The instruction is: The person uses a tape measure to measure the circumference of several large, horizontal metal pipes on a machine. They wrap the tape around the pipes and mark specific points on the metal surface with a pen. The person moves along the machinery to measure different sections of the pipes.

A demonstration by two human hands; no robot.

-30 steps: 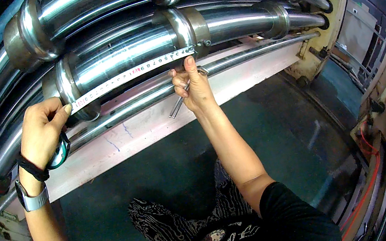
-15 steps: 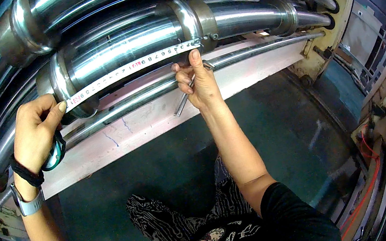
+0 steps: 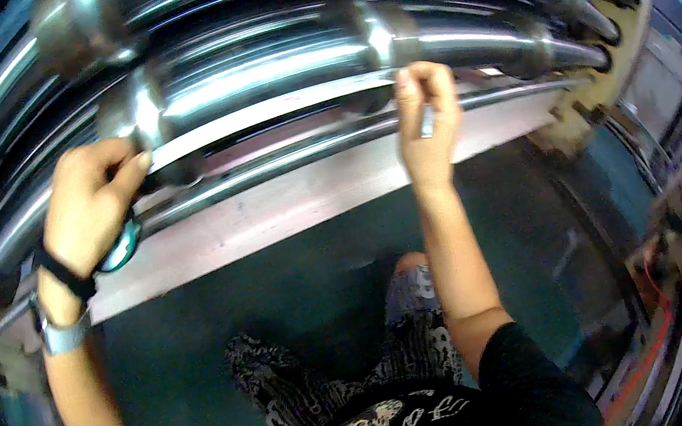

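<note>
A white tape measure blade (image 3: 278,107) is stretched along the front of a shiny metal roller (image 3: 252,79), between my two hands. My left hand (image 3: 86,201) pinches the blade with thumb and forefinger by the left collar (image 3: 148,109). The teal tape measure case (image 3: 121,247) shows under that hand, partly hidden. My right hand (image 3: 431,122) is closed at the blade's other end, with fingers at the right collar (image 3: 383,37). A short bit of a metal rod-like tool (image 3: 427,122) shows in its grip; the rest is hidden.
More rollers with collars (image 3: 76,32) lie behind. Below runs a thin metal bar (image 3: 290,161) above a pale beam (image 3: 271,214). A machine side frame (image 3: 583,105) stands at the right, with a red cable (image 3: 653,274) nearer. My legs are over the dark green floor (image 3: 176,341).
The view has shifted and blurred. My right hand has moved right and turned, so the rod tool is mostly hidden. My left hand still pinches the blade by the left collar.
</note>
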